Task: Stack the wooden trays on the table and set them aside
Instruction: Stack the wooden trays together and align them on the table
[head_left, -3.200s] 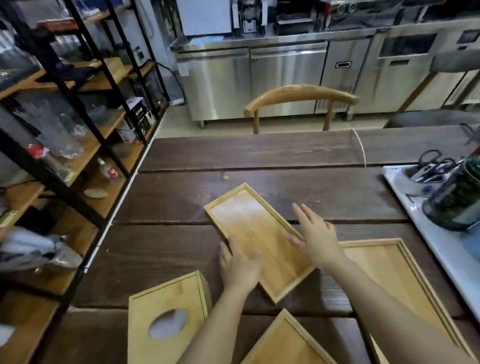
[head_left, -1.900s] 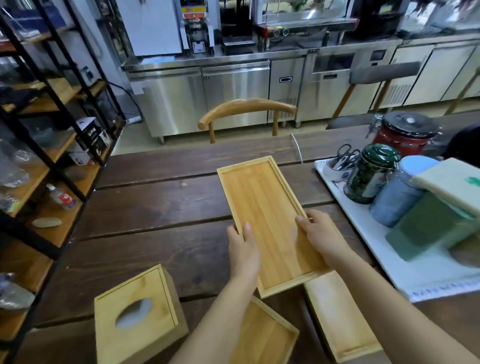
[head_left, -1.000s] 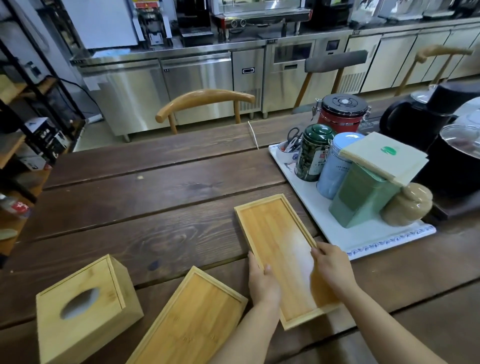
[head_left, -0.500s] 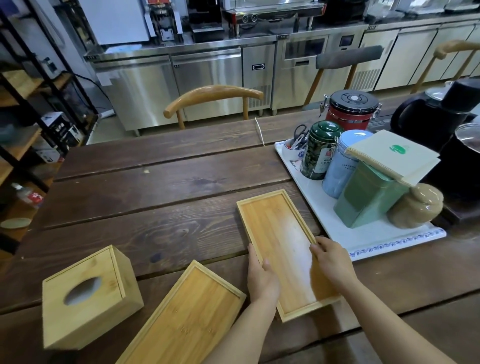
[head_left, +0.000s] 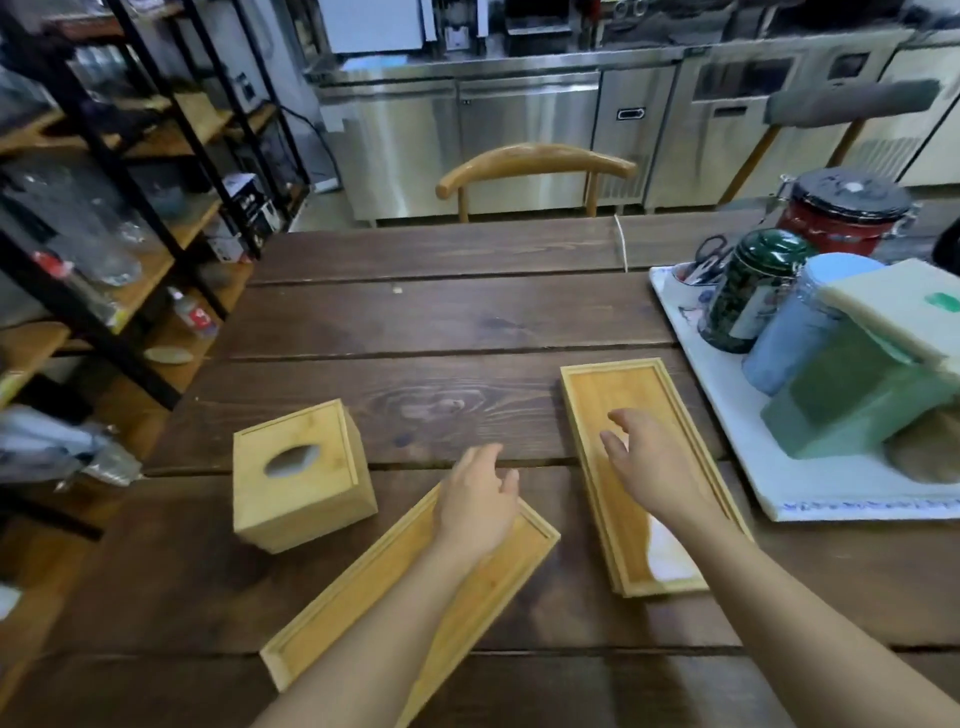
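The bench (head_left: 441, 322) under my arms is dark-stained plank wood with open, rough-looking grain. The stacked trays (head_left: 618, 395), the single tray (head_left: 363, 603) and the tissue box (head_left: 306, 493) are pale, smooth wood with a soft sheen. Beyond the far edge, the cabinets (head_left: 524, 140) are brushed steel.

Two wooden tray spots show on the table (head_left: 467, 322): a stacked pair of trays (head_left: 613, 395) near right, layered edges visible at its near end, and a single tray (head_left: 363, 613) near centre. One wooden tissue box (head_left: 298, 475) sits left. Two hands: left hand (head_left: 478, 501) and right hand (head_left: 649, 467). On the white tray (head_left: 810, 488) at right stand three canisters: red (head_left: 844, 215), green (head_left: 756, 288), blue (head_left: 800, 322). One chair (head_left: 535, 161) stands far.
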